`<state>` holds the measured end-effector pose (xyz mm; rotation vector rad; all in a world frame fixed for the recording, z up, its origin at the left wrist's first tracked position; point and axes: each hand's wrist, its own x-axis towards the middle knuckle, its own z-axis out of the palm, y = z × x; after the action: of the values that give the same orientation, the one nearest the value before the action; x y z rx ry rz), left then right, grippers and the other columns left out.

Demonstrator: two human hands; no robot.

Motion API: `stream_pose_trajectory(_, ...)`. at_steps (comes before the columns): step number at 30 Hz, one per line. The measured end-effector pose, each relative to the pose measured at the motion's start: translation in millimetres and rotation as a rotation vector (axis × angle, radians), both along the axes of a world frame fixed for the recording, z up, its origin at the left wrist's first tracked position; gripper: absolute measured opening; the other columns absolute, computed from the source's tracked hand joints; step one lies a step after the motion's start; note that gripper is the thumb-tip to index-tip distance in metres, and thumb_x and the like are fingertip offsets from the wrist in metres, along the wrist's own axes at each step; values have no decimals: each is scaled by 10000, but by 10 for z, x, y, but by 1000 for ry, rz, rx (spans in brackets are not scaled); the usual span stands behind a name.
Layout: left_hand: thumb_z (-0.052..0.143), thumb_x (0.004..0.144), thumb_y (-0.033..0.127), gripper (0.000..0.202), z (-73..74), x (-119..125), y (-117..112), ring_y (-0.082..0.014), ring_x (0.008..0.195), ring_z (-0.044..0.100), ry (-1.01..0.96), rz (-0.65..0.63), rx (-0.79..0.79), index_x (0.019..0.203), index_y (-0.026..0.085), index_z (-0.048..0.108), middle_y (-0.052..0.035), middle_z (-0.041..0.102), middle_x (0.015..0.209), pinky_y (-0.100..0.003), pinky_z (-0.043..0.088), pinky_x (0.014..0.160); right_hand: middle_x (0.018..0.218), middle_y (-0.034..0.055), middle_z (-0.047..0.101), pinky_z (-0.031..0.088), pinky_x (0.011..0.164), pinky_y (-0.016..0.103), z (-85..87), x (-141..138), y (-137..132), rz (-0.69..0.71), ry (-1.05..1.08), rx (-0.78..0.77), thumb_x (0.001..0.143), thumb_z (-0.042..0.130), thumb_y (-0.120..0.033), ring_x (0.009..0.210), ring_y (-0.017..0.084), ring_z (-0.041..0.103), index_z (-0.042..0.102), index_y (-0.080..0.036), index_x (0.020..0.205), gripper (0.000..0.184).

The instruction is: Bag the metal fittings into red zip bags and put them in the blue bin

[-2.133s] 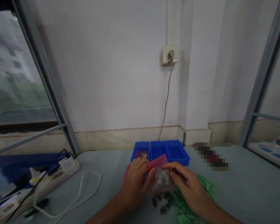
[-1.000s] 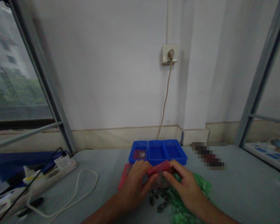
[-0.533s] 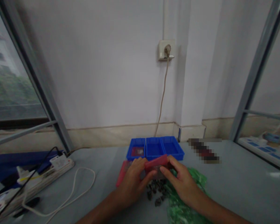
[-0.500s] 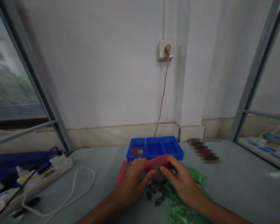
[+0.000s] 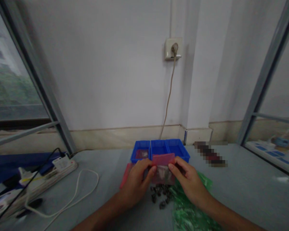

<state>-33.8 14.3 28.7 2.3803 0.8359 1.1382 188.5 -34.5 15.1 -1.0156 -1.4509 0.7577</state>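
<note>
Between both hands a small clear plastic bag (image 5: 164, 175) with a pink top strip is stretched out over the table. My left hand (image 5: 137, 181) pinches its left edge between thumb and fingers, and my right hand (image 5: 186, 179) pinches the right edge. Something small and pale seems to be inside, too blurred to name. Below the bag lies a heap of small dark metal-looking parts (image 5: 162, 194). A green plastic bag (image 5: 190, 210) lies under my right forearm. Another pink-edged bag (image 5: 126, 175) lies on the table, partly hidden by my left hand.
Three blue bins (image 5: 179, 150) stand side by side behind the hands; the left one holds a pink-edged packet (image 5: 142, 154). A power strip (image 5: 55, 175) and a white cable (image 5: 74, 189) lie at left. A pixelated dark item (image 5: 212, 155) is at right, before the wall.
The bag has been turned from a folded, tilted position to face me, its pink strip level and its clear part showing. Both hands still grip it.
</note>
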Motion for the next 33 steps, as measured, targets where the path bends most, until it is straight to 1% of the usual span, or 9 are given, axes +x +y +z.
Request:
stream_pose_trajectory(5, 515, 1097, 170, 468, -114, -17, 118, -204, 1033, 695, -101, 0, 147, 1550, 261, 440, -69, 698, 1171, -365, 585, 967, 872, -3, 662, 505, 740, 281, 5, 1, 49, -1, 125, 12, 1010, 704, -565, 812, 195, 627, 649, -237, 956, 336)
stream_pose_trajectory(9, 512, 1060, 71, 498, -139, -40, 158, -242, 1267, 606, 28, 7, 359, 1491, 314, 565, -107, 573, 1418, -419, 559, 1049, 855, -8, 696, 538, 714, 293, -16, -14, 73, 81, 258, -54, 972, 754, -584, 788, 205, 669, 610, -259, 1129, 388)
stream_pose_trajectory(13, 632, 1001, 81, 429, -102, -59, 124, -286, 1321, 559, 35, 30, 398, 1356, 317, 681, -109, 489, 1538, -431, 561, 999, 742, -63, 622, 475, 585, 242, -14, -36, 47, 66, 284, -92, 944, 790, -580, 634, 161, 594, 537, -288, 1305, 528)
stream_pose_trajectory(16, 622, 1049, 140, 228, -27, -62, 92, -273, 1281, 590, 8, 4, 345, 1204, 270, 726, -99, 613, 1389, -423, 537, 1039, 733, -71, 583, 384, 500, 224, 17, -36, 14, 26, 236, -82, 970, 739, -598, 550, 133, 514, 563, -287, 1337, 512)
stream_pose_trajectory(18, 617, 1082, 208, 135, 27, -53, 77, -255, 1195, 625, -21, 6, 296, 1161, 244, 721, -88, 678, 1246, -398, 531, 1035, 712, -56, 572, 380, 496, 238, 34, -27, -3, 7, 179, -76, 996, 675, -625, 551, 141, 510, 642, -257, 1214, 429)
stream_pose_trajectory(21, 588, 1111, 262, 139, 82, -34, 57, -238, 1100, 643, -49, 3, 237, 1157, 227, 714, -73, 708, 1137, -363, 534, 996, 652, -53, 542, 398, 519, 250, 39, -17, -22, 7, 107, -87, 1009, 651, -616, 577, 160, 524, 666, -242, 1097, 384)
stream_pose_trajectory(27, 567, 1117, 300, 190, 106, -21, 6, -236, 1100, 657, -30, -64, 149, 1151, 226, 739, -81, 697, 1150, -361, 554, 981, 771, -51, 615, 351, 456, 216, 46, -51, -26, 22, 152, -75, 988, 710, -577, 545, 117, 505, 571, -268, 1157, 379)
stream_pose_trajectory(30, 590, 1102, 309, 193, 92, -39, -8, -260, 1229, 638, -5, -59, 174, 1153, 232, 760, -116, 641, 1361, -394, 552, 1051, 741, -72, 603, 309, 413, 193, 60, -50, -3, 8, 198, -69, 958, 752, -578, 497, 97, 464, 542, -274, 1149, 416)
stream_pose_trajectory(33, 588, 1099, 325, 217, 67, -71, -2, -316, 1400, 547, 53, -25, 277, 1172, 228, 769, -127, 417, 1675, -450, 532, 1110, 685, -84, 557, 316, 399, 179, 65, -32, 20, -7, 217, -53, 951, 757, -585, 471, 85, 435, 586, -253, 1069, 392)
